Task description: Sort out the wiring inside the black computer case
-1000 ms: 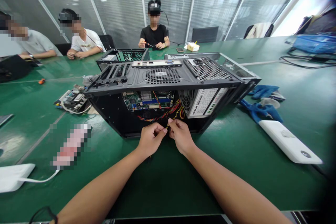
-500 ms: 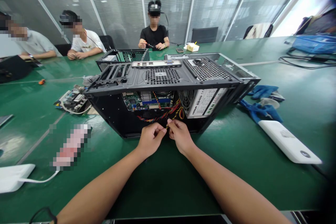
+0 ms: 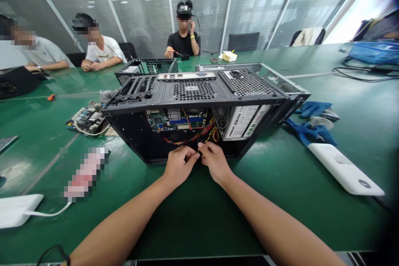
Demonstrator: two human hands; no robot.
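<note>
A black computer case lies on its front or back in front of me, its side open toward me. Inside it I see a green motherboard, a power supply with a white label, and a bundle of coloured power cables. At the lower edge of the opening, my left hand and my right hand are close together. Both are pinched on a thin yellow-and-black cable that runs out of the bundle. The cable's end is hidden by my fingers.
A loose circuit board lies left of the case, beside a pixelated phone wired to a white power bank. Blue gloves and another white power bank lie to the right. Several people sit across the table.
My hands stay almost in place, the left fingertips slightly nearer the right ones. The person opposite has raised one hand to the head. The view has shifted slightly.
</note>
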